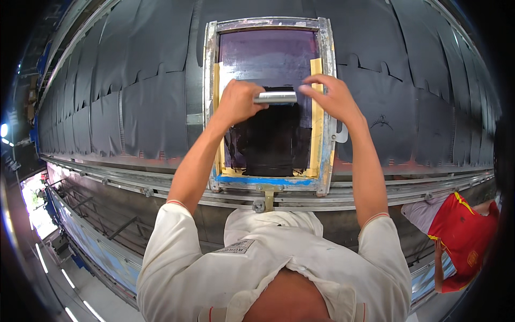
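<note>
A screen printing frame (329,48) with metal edges lies flat in front of me, its purple mesh (268,51) bordered by yellow tape (317,115) at both sides. Black ink (271,139) covers the mesh's nearer half. My left hand (240,101) is closed around the left end of a squeegee (276,97), which lies crosswise at the far edge of the ink. Just off the squeegee's right end is my right hand (330,98), its thumb and fingers apart with nothing between them. Blue tape (265,181) runs along the near edge of the frame.
Dark fabric pieces (153,59) cover the long table to both sides of the frame. Metal rails (370,201) run along its near edge, with a bracket (269,198) below the frame. At the lower right stands a person in a red shirt (465,241).
</note>
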A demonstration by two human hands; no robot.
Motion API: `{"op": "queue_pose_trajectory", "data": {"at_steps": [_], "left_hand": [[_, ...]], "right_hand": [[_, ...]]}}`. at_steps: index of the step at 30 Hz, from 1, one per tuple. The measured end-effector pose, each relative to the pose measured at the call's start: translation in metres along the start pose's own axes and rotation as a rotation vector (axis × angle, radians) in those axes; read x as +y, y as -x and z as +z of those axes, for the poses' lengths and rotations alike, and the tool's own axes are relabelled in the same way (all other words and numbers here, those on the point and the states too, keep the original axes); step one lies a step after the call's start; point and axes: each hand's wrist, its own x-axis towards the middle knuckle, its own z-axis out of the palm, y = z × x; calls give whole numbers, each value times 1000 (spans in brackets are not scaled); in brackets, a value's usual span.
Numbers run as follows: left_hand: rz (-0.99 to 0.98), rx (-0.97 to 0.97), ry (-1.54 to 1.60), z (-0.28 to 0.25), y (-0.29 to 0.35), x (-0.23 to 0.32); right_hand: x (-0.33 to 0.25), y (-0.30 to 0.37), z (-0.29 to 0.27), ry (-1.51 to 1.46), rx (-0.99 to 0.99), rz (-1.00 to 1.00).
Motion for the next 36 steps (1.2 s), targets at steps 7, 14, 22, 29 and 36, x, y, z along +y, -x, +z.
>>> {"op": "queue_pose_trajectory", "data": {"at_steps": [7, 14, 22, 29, 36], "left_hand": [[-100, -74, -106, -3, -32, -13], [-13, -23, -83, 37, 72, 27], [-29, -43, -106, 16, 30, 6], [-90, -90, -111, 6, -17, -19], [-33, -1, -145, 32, 59, 19]], "right_hand": [[-21, -58, 56, 313, -322, -89], [-28, 54, 84, 322, -270, -207], [-35, 6, 67, 308, -320, -137], [-24, -55, 58, 314, -430, -18], [-36, 29, 76, 306, -312, -157]]}}
